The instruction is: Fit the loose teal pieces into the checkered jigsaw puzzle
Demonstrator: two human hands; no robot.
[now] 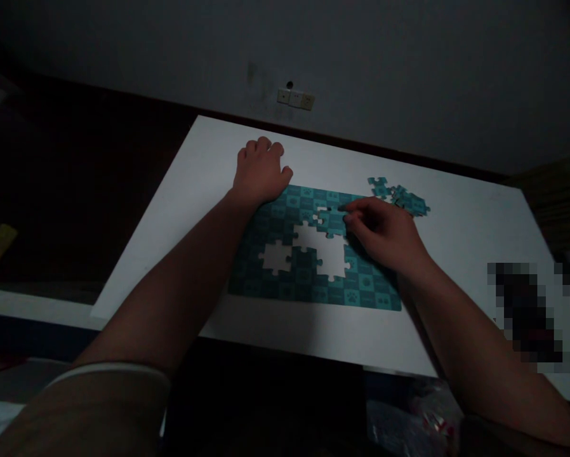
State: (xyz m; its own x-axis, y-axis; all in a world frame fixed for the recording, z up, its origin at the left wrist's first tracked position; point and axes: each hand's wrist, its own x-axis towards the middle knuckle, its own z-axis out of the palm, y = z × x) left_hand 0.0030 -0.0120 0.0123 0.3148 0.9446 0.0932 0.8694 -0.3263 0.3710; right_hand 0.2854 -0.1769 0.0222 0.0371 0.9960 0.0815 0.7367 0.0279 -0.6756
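A teal jigsaw puzzle [275,287] with a checkered paw-print pattern lies flat on the white table. White gaps show in its middle, left of centre and near the upper middle. My left hand [260,168] rests palm down at the puzzle's far left corner, thumb apart from the fingers, holding nothing. At the upper right part, my right hand [383,230] has thumb and index finger pinched on the edge of a teal puzzle piece [333,220]. That piece sits slightly askew over the gap there. Its far edge is partly hidden by my fingertips.
A small pile of loose teal puzzle pieces [411,202] lies beyond my right hand. The white table [470,235] reaches towards a grey wall with sockets [295,98]. A pixelated dark object [527,311] is on the right. Clear plastic wrapping [404,422] shows below the table's front edge.
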